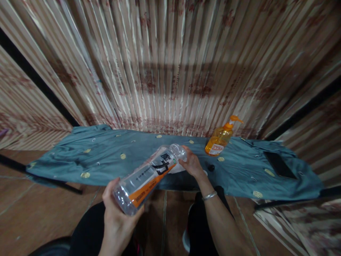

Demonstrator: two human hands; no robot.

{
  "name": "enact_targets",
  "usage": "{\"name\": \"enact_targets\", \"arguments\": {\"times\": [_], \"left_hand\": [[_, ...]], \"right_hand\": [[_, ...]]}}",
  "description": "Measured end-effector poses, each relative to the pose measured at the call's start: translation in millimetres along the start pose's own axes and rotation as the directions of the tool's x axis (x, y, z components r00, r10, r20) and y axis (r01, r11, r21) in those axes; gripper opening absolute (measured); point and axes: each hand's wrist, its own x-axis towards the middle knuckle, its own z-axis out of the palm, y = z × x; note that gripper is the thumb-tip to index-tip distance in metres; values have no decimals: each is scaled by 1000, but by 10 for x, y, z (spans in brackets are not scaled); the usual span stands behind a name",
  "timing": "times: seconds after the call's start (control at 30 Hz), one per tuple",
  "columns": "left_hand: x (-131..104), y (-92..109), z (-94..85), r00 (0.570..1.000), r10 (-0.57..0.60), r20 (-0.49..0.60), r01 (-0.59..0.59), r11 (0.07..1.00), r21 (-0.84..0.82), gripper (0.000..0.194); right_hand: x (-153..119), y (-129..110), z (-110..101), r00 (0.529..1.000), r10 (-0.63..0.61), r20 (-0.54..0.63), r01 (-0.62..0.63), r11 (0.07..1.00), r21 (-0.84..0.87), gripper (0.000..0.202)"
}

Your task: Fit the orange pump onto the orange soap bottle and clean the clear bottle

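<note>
Head view: clear plastic bottle (147,181) (ribless, orange-labelled) between both hands (119,209).

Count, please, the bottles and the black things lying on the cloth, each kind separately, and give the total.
Clear bottle, held: 1
Pump bottle, orange: 1
Flat black thing: 1
Small black thing: 1
Total: 4

Clear, apparently empty bottle (149,179) tilted between left hand (119,213) and right hand (192,164).
</note>
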Motion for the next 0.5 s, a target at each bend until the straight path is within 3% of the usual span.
{"name": "enact_targets", "arguments": {"times": [0.5], "left_hand": [[-11,-8,-3,1000,7,-14,-7,1000,21,89]], "right_hand": [[-3,30,16,1000,-8,-13,8,1000,-5,64]]}}
